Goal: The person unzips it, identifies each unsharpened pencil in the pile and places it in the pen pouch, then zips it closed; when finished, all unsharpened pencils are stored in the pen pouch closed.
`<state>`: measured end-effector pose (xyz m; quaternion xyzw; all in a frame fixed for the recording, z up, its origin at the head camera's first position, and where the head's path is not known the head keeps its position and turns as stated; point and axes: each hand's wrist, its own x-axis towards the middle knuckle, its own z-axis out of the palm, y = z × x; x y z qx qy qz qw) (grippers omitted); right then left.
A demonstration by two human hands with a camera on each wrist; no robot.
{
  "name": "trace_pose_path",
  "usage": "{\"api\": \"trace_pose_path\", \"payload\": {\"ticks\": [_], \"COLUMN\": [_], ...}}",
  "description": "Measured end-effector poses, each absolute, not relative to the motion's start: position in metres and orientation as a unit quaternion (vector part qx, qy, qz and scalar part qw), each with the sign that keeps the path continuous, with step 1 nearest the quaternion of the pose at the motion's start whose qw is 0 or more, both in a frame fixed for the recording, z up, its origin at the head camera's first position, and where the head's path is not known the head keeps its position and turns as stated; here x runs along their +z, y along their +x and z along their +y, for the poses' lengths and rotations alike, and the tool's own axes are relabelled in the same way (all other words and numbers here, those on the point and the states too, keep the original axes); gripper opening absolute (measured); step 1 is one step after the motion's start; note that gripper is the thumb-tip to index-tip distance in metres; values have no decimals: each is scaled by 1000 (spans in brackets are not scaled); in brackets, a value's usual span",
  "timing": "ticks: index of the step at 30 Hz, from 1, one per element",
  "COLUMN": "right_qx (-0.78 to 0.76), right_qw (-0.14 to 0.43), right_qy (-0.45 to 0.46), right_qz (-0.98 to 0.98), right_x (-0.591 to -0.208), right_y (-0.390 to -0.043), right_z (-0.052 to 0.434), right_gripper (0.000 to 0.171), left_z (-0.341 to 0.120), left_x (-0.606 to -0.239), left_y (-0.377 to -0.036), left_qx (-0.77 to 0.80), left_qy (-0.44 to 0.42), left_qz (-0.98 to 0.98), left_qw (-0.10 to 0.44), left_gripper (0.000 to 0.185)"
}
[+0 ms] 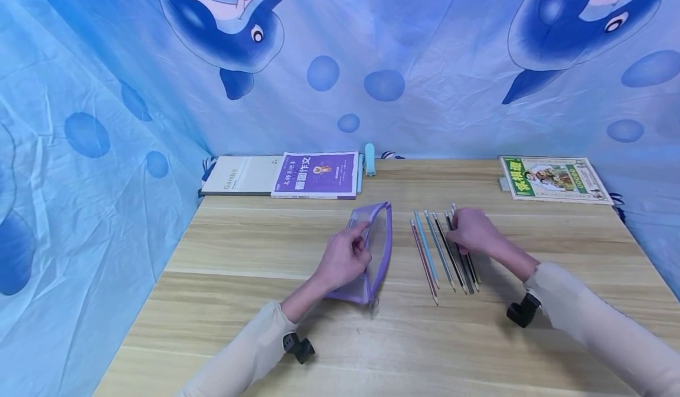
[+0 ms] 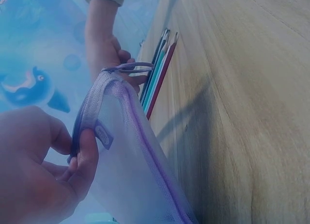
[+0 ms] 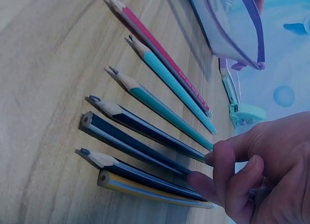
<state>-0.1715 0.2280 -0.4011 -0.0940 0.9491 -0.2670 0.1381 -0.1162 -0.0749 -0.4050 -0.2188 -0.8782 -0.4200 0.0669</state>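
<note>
My left hand (image 1: 342, 261) pinches the zip edge of a mesh pencil pouch (image 1: 389, 238) with purple trim, its mouth gaping toward the right. In the left wrist view, thumb and fingers grip the edge beside a small tag (image 2: 103, 134). Several pencils lie side by side right of the pouch: a red pencil (image 3: 157, 49), teal ones, black ones, an unsharpened dark blue pencil (image 3: 131, 141) and a yellow-striped pencil (image 3: 150, 190). Over the far ends of the dark pencils, my right hand (image 1: 473, 230) has loosely bent fingers, fingertips (image 3: 206, 183) right at the pencils.
Along the table's back edge lie a purple book (image 1: 319, 176), a pale notebook (image 1: 236, 174) and a light-blue stapler-like item (image 1: 369, 160). A green-and-white booklet (image 1: 555, 179) sits at the back right. A blue curtain with whale pictures (image 1: 350, 43) hangs behind.
</note>
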Motion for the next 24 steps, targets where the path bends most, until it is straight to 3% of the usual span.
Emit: {"api": "trace_pose_path", "payload": {"ticks": [7,14,20,24], "right_qx": [-279,-264,-238,-232], "right_qw": [149,157,151,154], "right_qy": [-93,-92,-113,-112], "right_qz": [944,947,953,954], "right_x": [-405,-405,-406,-407], "right_y": [-172,-173,-173,-174], "right_z": [229,225,223,222], "right_gripper": [10,31,10,10], "left_z": [-75,-74,-74,-73], "left_x": [-406,-406,-406,-406], "left_y": [-116,-115,-116,-116], "left_qx": [-423,-425,-425,-428], "left_qy": [-220,-216,-217,-216], "left_qz": [-877,-877,-877,-876], "left_qw": [66,62,62,57], "left_gripper": [57,57,57,58]}}
